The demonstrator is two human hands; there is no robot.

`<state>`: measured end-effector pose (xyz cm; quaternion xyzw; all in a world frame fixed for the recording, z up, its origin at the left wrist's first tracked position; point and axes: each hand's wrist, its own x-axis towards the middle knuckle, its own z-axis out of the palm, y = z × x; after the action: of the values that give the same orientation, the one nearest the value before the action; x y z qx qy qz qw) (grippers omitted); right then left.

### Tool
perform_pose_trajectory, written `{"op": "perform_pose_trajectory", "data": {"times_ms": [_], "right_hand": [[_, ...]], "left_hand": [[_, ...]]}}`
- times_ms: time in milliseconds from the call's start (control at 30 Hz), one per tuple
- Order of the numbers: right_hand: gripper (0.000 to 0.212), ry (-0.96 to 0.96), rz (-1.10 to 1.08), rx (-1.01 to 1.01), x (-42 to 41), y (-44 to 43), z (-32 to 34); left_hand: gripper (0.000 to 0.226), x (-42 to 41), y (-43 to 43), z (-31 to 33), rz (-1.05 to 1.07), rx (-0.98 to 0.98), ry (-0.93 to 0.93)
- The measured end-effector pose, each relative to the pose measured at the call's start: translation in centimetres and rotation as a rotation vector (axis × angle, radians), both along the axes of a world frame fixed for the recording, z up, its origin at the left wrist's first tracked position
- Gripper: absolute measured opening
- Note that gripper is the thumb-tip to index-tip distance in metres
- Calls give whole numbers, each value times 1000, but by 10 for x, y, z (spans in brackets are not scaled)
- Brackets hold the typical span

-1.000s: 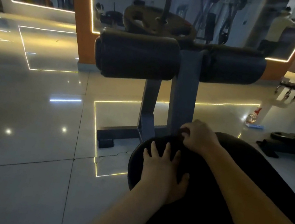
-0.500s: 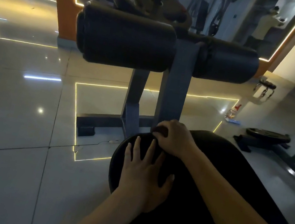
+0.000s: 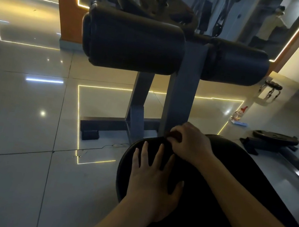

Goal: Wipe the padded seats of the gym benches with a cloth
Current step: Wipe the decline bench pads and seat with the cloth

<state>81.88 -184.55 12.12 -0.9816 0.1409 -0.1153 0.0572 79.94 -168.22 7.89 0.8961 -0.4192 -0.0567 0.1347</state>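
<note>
The cloth (image 3: pixel 172 137) is the hardest thing to read. Only a small dark fold with a reddish tint shows under the curled fingers of the right hand (image 3: pixel 189 143), which pinches it at the far rim of the padded seat (image 3: pixel 212 184). The dim light merges it with the black vinyl, so how far it spreads cannot be told. The left hand (image 3: pixel 154 182) rests flat on the seat, nearer the camera and just beside the right hand, fingers straight and spread, thumb out to the right, gripping nothing. Both forearms run off the lower edge of the view. The seat is cut off at the bottom and right, and its near part sinks into shadow. Past its rounded far rim rises a grey steel upright (image 3: pixel 186 84), its lower end hidden behind the right hand. It carries two black roller pads, a left one (image 3: pixel 131 42) and a right one (image 3: pixel 235 63). A weight plate (image 3: pixel 156 2) behind them is partly covered by the left roller. In the wall mirror (image 3: pixel 248 14) a reflected person (image 3: pixel 269 28) shows only as a blur. Left of the seat the glossy tiled floor (image 3: pixel 15 109) lies open as far as the frame's base bar (image 3: pixel 102 124). On the right the room is tighter: a clear spray bottle (image 3: pixel 238 114) with a red top sits on the floor, and a second weight plate (image 3: pixel 275 137) rests on a dark frame near the seat's right edge.
</note>
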Motion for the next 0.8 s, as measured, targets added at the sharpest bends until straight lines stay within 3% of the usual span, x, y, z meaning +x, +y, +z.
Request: {"op": "perform_pose_trajectory", "data": {"times_ms": [133, 233, 400, 567, 667, 733, 800], "right_hand": [[30, 139, -157, -117, 5, -25, 17], [35, 101, -352, -84, 8, -27, 13], [29, -75, -72, 94, 4, 28, -15], [28, 12, 19, 72, 12, 23, -4], [26, -11, 7, 88, 24, 35, 2], [25, -5, 85, 136, 21, 54, -3], [29, 16, 183, 149, 12, 69, -7]], "left_hand": [[72, 1, 3, 3, -7, 5, 7], [71, 1, 3, 2, -1, 13, 5], [70, 1, -4, -6, 15, -24, -29], [62, -3, -1, -7, -3, -268, -36], [46, -6, 3, -8, -65, -415, -67], [34, -8, 6, -8, -119, -467, -44], [38, -9, 10, -8, -98, -495, -47]]}}
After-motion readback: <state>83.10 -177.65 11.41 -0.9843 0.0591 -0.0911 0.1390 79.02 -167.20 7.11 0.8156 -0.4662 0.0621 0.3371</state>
